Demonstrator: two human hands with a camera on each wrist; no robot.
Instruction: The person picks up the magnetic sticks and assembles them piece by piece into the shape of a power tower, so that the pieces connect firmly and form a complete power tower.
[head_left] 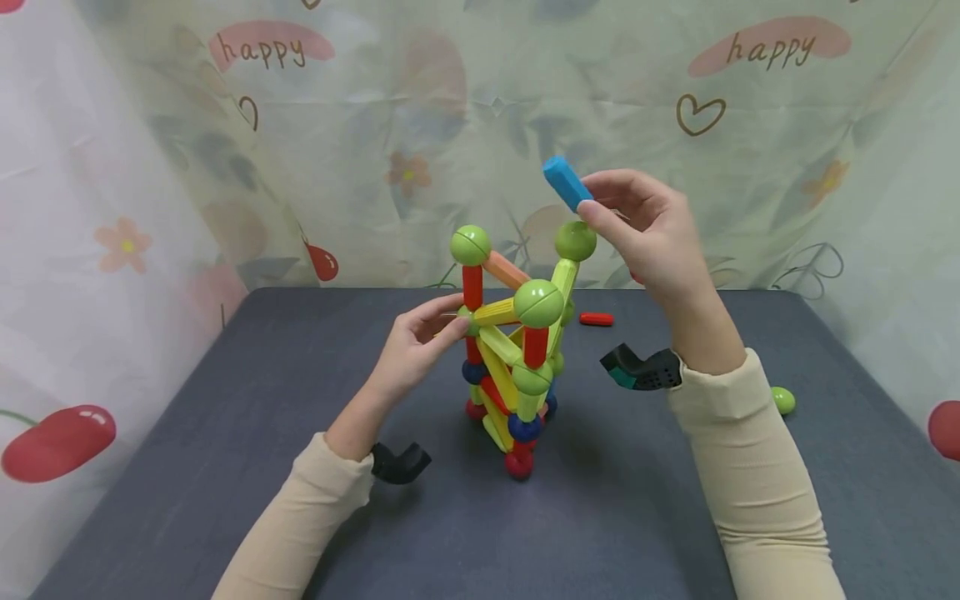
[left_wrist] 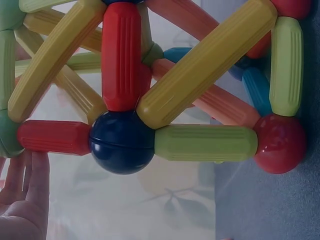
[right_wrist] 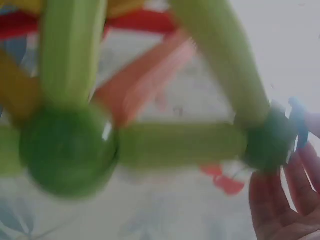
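A tower of magnetic sticks and balls (head_left: 506, 392) stands on the table, with red and blue balls low down and green balls higher up. My left hand (head_left: 420, 342) grips a green ball (head_left: 470, 320) on the tower's left side, thumb in front. In the left wrist view its fingers (left_wrist: 37, 180) lie by a red stick (left_wrist: 55, 137) and that ball. My right hand (head_left: 648, 229) pinches a blue stick (head_left: 567, 183), tilted, just above the green ball (head_left: 576, 241) at the tower's upper right. The right wrist view is blurred.
A loose red stick (head_left: 596, 319) lies on the dark table (head_left: 247, 467) behind and right of the tower. A green ball (head_left: 783, 401) sits at the far right, beside the right sleeve. A patterned curtain (head_left: 360, 100) hangs behind the table and along its sides.
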